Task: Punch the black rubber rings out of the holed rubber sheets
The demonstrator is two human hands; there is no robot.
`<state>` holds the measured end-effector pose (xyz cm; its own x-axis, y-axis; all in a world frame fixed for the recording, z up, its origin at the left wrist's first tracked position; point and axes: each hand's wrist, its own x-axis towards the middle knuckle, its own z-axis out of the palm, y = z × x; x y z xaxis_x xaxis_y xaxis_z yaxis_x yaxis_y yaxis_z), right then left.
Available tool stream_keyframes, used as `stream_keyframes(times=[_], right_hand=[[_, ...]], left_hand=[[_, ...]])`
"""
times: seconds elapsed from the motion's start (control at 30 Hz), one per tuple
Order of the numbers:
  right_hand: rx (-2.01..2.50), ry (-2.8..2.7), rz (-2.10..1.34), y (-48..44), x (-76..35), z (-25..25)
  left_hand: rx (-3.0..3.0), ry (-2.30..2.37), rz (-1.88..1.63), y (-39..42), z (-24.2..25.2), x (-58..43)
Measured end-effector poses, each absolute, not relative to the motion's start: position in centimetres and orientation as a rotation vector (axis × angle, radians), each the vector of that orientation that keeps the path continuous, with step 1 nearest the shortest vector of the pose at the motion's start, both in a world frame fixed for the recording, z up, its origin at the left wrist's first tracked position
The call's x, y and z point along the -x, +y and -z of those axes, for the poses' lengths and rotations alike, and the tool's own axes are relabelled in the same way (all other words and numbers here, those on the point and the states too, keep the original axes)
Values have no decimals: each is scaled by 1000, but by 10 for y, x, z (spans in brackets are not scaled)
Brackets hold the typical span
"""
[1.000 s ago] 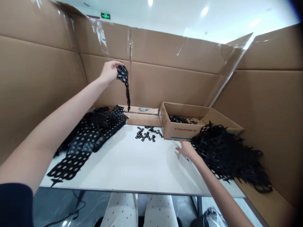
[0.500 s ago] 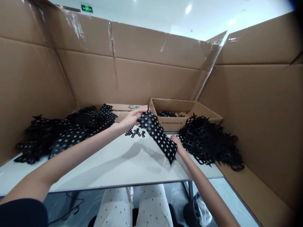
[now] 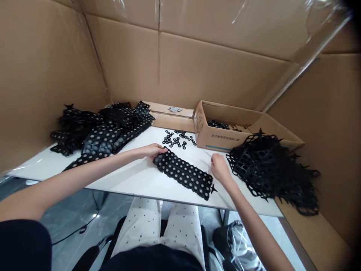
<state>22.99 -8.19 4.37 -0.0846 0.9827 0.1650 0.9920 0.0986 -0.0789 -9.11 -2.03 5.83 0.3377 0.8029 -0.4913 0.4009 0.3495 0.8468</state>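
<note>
My left hand (image 3: pixel 156 149) pinches the upper left end of a black perforated sheet (image 3: pixel 184 170) full of round white-looking dots. The sheet slants down to the right over the white table (image 3: pixel 135 178), and a pointed star-shaped tab sticks out at its right end. My right hand (image 3: pixel 219 165) is apart from the sheet, to the right of it, with its fingers curled together; whatever they hold, if anything, is hidden. Beyond the sheet lie several small black rings (image 3: pixel 175 139). Close to the right hand is a heap of black net-like scraps (image 3: pixel 262 165).
At the left is a pile of similar dotted black sheets (image 3: pixel 104 128). A cardboard box (image 3: pixel 220 138) with black rings inside stands at the back right. Tall cardboard walls (image 3: pixel 126 56) surround the table. Below its front edge is a bin with a clear bag (image 3: pixel 239 241).
My view has tilted down. The sheet has been lowered toward the table, and my right hand has come off its right end. My left hand still grips the other end.
</note>
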Motion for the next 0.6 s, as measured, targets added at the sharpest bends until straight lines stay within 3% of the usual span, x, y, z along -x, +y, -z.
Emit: stream_keyframes(times=[0.13, 0.3, 0.6], right_hand=[[1758, -2319, -135, -111, -205, -36], [1758, -2182, -652, -100, -218, -31], [1711, -2037, -1055, -79, -240, -36]], left_hand=[[-1491, 1371, -510, -15, -40, 87], [-1357, 1311, -599, -17, -16, 83], [-1273, 1264, -786, -42, -14, 63]])
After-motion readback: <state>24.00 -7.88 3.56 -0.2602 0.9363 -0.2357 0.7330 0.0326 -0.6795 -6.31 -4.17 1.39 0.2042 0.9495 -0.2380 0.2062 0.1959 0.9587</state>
